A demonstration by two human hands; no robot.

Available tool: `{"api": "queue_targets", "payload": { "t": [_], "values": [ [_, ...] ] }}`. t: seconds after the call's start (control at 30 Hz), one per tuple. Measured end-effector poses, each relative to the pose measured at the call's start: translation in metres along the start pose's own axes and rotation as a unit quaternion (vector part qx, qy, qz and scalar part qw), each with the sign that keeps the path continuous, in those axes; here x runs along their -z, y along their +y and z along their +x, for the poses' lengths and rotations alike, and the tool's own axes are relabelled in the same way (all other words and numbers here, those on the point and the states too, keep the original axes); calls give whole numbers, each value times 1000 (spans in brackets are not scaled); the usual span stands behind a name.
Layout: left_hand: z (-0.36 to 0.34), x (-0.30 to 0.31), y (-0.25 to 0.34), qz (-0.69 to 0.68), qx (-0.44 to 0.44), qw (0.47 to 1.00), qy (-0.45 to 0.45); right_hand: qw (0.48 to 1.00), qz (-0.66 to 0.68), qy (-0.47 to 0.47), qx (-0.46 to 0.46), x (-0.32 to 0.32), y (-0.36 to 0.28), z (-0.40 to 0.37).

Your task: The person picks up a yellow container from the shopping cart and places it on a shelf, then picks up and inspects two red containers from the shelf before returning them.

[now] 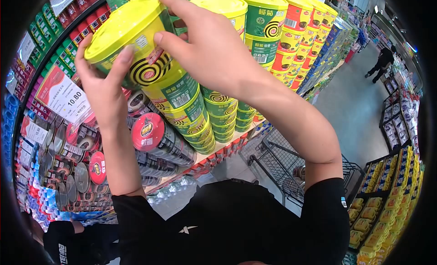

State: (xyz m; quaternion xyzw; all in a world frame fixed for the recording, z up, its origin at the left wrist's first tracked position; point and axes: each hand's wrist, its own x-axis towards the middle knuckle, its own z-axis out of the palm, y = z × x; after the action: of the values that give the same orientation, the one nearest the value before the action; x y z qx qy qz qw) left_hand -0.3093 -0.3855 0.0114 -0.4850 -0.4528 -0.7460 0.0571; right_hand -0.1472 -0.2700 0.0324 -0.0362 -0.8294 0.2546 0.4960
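A tub of mosquito coils [125, 26] with a yellow lid and a black spiral on its side is at the top of a stack of similar tubs. My left hand [102, 78] grips its left side, thumb against the front and fingers round the edge. From the right, my right hand [207, 46] holds the same tub, with its thumb on the front wall and a finger at the lid's rim. The tub tilts toward me. Directly beneath it stands a column of green and yellow tubs [182, 94].
More tub stacks [264, 26] rise to the right. Left are price signs [66, 94] and dark cans with red lids [148, 130]. A shopping cart [287, 167] stands at lower right. One person [384, 62] is in the far aisle; another [75, 240] is at lower left.
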Motion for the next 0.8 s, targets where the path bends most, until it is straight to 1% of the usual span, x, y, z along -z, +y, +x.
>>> {"api": "queue_targets", "payload": {
  "t": [0.03,0.1,0.17,0.27,0.4,0.5,0.6,0.8],
  "values": [
    [0,-3,-4,11,0,1000,0,1000,7,-18,-22,-1,-1,3],
    [-2,-10,-10,29,1,1000,-2,998,-52,14,26,-10,7,3],
    [-2,-14,-15,29,5,1000,-3,990,-86,71,81,-20,23,2],
    [-3,-15,-29,36,6,999,1,994,-73,56,66,-21,25,5],
    [-6,-19,-37,15,20,1000,16,991,-85,59,85,-24,32,12],
    [-7,-20,-39,53,5,998,22,990,-118,44,56,-24,34,11],
    [-8,-18,-42,62,10,998,11,992,-118,40,35,-23,33,8],
    [-11,-22,-39,53,29,998,6,991,-120,40,40,-22,35,5]
  ]
}}
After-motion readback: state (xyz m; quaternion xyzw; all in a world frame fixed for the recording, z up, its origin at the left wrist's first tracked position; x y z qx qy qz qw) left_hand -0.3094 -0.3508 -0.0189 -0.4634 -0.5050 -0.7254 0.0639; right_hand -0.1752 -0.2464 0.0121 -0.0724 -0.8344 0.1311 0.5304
